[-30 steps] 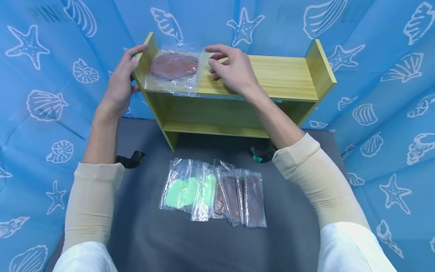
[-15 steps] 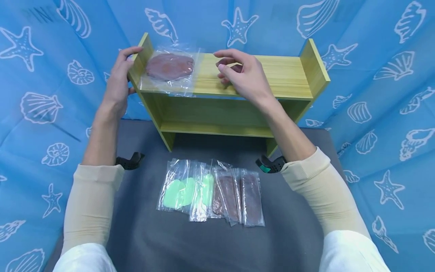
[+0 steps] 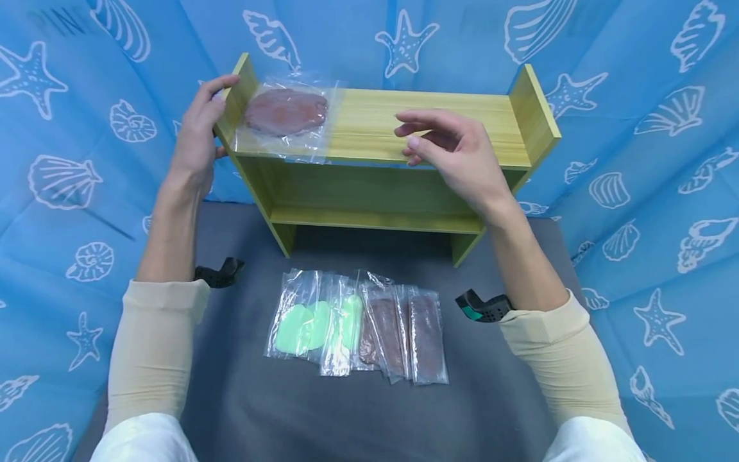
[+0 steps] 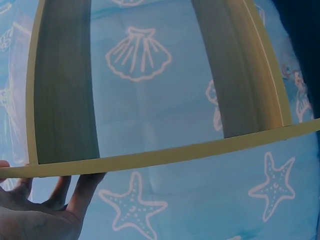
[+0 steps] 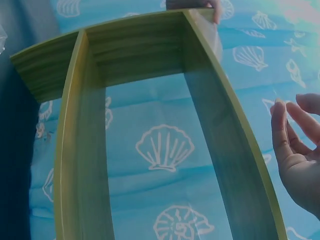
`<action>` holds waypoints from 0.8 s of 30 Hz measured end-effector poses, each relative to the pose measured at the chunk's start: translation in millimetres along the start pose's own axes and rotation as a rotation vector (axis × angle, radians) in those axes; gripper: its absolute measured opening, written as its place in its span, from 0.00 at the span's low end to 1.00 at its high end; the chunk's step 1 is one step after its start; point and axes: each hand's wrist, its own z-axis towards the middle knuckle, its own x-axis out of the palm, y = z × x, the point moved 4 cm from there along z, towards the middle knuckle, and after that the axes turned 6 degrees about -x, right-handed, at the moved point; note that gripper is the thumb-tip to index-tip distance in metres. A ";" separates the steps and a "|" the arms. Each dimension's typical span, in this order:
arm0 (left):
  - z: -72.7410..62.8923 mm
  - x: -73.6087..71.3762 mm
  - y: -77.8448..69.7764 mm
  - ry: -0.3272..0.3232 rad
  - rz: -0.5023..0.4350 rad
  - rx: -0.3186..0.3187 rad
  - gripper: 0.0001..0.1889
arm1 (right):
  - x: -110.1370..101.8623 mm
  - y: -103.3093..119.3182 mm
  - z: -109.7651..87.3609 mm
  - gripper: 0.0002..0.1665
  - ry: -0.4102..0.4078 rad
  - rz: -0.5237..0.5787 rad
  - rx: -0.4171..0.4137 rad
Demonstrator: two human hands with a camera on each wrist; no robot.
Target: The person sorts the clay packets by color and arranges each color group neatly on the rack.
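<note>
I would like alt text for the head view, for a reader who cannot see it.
A person's left hand touches the left end of a wooden shelf unit, with a bagged brown oval on its top board. The empty right hand is near that board; bagged green and brown pieces overlap on a dark table.

Blue curtain (image 3: 346,38) we've got, round back and both sides, folds running down. White starfish print (image 3: 407,42) top centre; we spot scallop print (image 3: 65,182) and spiral-shell print (image 3: 91,262) over left. Faint lettering (image 3: 66,20) upper left, blurred for us. Below, dark grey worktop (image 3: 358,420) spreads out.
</note>
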 end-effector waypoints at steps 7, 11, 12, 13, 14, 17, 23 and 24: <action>-1.1 -0.4 -0.8 0.008 -0.013 0.002 0.21 | -9.0 5.0 -20.7 0.19 0.022 0.021 -0.071; -1.7 -1.7 1.1 0.024 -0.029 -0.011 0.21 | -12.3 3.5 -32.6 0.21 0.043 -0.012 -0.093; -1.8 -2.2 1.7 0.030 -0.034 -0.015 0.21 | -13.0 2.4 -35.9 0.21 0.047 -0.012 -0.092; -1.9 -2.7 2.2 0.034 -0.039 -0.020 0.21 | -13.8 1.0 -39.1 0.21 0.048 -0.007 -0.088; -2.0 -3.2 2.6 0.037 -0.045 -0.023 0.22 | -14.5 0.0 -42.6 0.21 0.050 -0.005 -0.084; -1.6 -4.3 2.6 0.039 -0.055 -0.026 0.21 | -18.2 -3.8 -53.3 0.21 0.045 0.017 -0.069; -0.1 -3.3 0.6 0.037 -0.052 -0.033 0.21 | -29.4 -13.4 -77.8 0.24 0.016 0.079 -0.058; -0.1 -3.3 0.5 0.036 -0.050 -0.034 0.21 | -30.6 -15.6 -81.9 0.24 0.017 0.077 -0.056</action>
